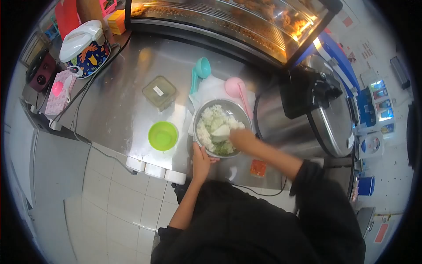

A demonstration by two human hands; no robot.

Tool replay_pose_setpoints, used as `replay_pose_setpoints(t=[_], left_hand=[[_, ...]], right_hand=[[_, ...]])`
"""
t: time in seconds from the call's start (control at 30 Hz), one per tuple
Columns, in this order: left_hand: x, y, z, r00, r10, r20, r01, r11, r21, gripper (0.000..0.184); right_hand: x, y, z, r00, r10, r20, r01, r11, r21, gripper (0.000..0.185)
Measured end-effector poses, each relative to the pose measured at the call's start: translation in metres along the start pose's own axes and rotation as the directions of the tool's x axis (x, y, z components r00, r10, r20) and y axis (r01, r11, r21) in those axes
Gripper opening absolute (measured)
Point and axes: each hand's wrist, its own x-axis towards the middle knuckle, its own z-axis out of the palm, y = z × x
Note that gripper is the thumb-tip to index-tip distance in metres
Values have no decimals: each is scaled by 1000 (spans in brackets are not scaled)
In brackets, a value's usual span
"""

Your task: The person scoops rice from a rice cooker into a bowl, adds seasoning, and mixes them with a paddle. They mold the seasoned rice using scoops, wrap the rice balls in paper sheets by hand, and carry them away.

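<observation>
A steel mixing bowl (195,125) of white rice (210,115) sits at the counter's front edge. Chopped green bits (224,148) lie in the rice on the near side. My left hand (201,162) grips the bowl's near left rim, thumb on the outer wall and fingers reaching underneath. From the right, my right hand (241,140) is closed around the handle of a white rice paddle (221,131), its blade down in the rice. The fingers hide most of the handle, and the hand is slightly blurred.
Left of the bowl are a lime-green bowl (153,141) and a lidded square container (159,91). Behind it lie a teal scoop (202,68) and a pink scoop (234,87). A large steel cooker (279,121) stands right, a red packet (258,168) nearer, a lit food warmer (211,28) behind.
</observation>
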Motion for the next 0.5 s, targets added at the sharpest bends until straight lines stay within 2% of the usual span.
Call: replay_pose_setpoints(t=[0.1,0.13,0.17,0.2,0.23,0.3,0.33,0.37,0.4,0.5], left_hand=[[3,7,1,1000,-18,1,18,1000,16,17],[3,6,1,1000,-7,4,7,1000,0,17],[2,6,1,1000,5,4,-5,1000,-17,17],[2,7,2,1000,6,4,-6,1000,-15,17],[2,8,3,1000,14,9,-14,999,-41,18],[1,9,3,1000,24,11,-23,998,-61,18],[1,9,3,999,12,47,-10,999,-47,20],[2,9,3,997,2,81,0,999,-34,22],[2,11,3,997,2,78,0,1000,-31,22],[2,18,3,996,-4,86,5,1000,-7,21]], right_hand=[[-8,18,-73,987,-119,106,133,982,-133,21],[-24,19,-91,988,-114,106,128,983,-130,21],[-42,18,-107,982,-106,159,139,966,-216,19],[-54,19,-113,973,-95,210,156,941,-300,16],[-62,23,-101,973,-98,207,158,942,-297,16],[-73,26,-65,990,-96,103,115,973,-200,19],[-74,24,-55,990,-98,99,116,973,-197,19],[-74,24,-47,995,-71,64,77,991,-108,21],[-75,23,-43,999,-41,33,42,999,-16,24],[-74,9,-33,1000,-19,-7,20,994,109,30]])
